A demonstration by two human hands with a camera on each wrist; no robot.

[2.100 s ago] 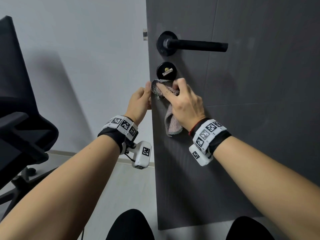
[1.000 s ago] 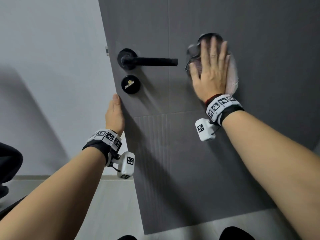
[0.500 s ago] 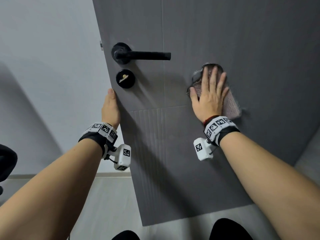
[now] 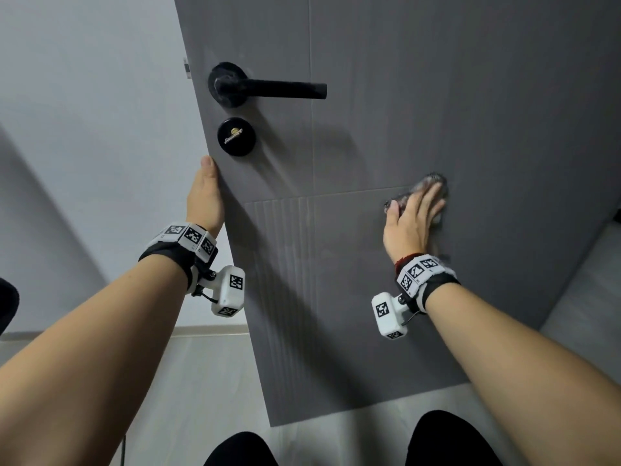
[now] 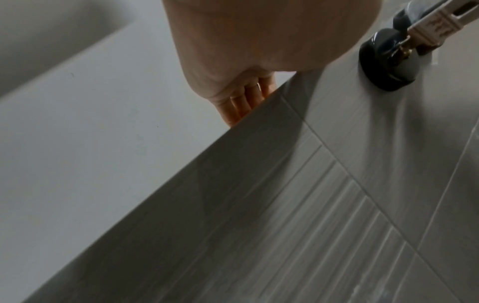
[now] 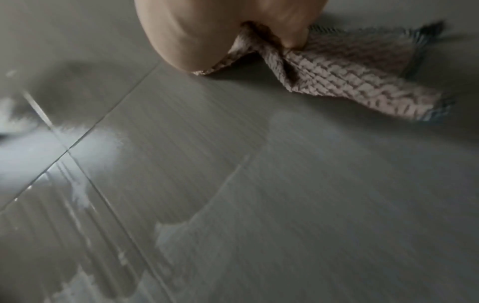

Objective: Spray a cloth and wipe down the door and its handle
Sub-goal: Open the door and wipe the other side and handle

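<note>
One dark grey panelled door [image 4: 437, 95]. One black lever handle [image 4: 279, 89] and one round black lock [image 4: 236, 136], upper centre. One beige waffle-weave cloth [image 6: 350, 78]. Two hands: left hand [image 4: 205, 196], right hand [image 4: 411, 227]. Two white wrist cameras [image 4: 228, 290] [image 4: 386, 314], lower middle.

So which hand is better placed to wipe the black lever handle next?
Right. The right hand presses the knitted beige cloth against the dark grey door; the left hand, though nearer the black lever handle, grips the door's edge without cloth.

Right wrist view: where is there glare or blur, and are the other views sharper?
Right wrist view: pale glare patches on the door, cloth edges smeared. Head view: right hand and cloth blurred, handle sharper. Left wrist view: left hand soft.
</note>
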